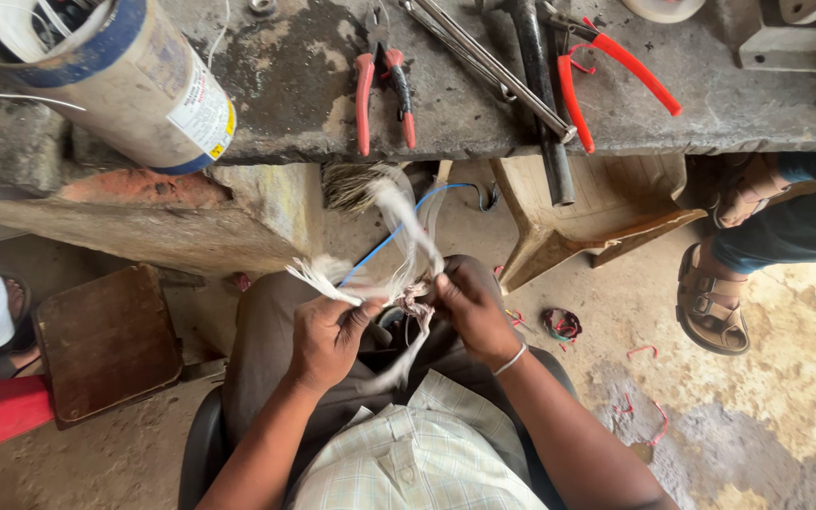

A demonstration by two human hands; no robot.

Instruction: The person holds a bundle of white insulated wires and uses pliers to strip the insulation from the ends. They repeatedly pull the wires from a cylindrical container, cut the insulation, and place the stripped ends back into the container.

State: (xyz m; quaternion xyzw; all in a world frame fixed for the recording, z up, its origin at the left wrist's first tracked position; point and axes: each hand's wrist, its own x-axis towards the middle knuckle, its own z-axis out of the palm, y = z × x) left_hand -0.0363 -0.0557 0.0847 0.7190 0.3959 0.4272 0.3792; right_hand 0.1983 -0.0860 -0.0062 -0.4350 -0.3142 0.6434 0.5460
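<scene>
White frayed strands, blue wire, red-handled pliers, brown wooden board, pale checked shirt

left hand — fist closed, thumb pressed over curled fingers, knuckles up | right hand — fingers pinched shut, bent inward toward the left | both forearms angled up from lap, wrists close together

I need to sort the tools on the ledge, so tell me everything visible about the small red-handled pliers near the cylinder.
The small pliers lie flat on the stained grey stone ledge, right of the blue-and-beige cylinder. Two red grips, apparently plastic or rubber sleeves, point toward the person and spread slightly apart, the left one longer and reaching the ledge's edge. The dark metal head points away, partly cut off by the picture's top. No hand touches them; long metal rods lie to their right.
</scene>
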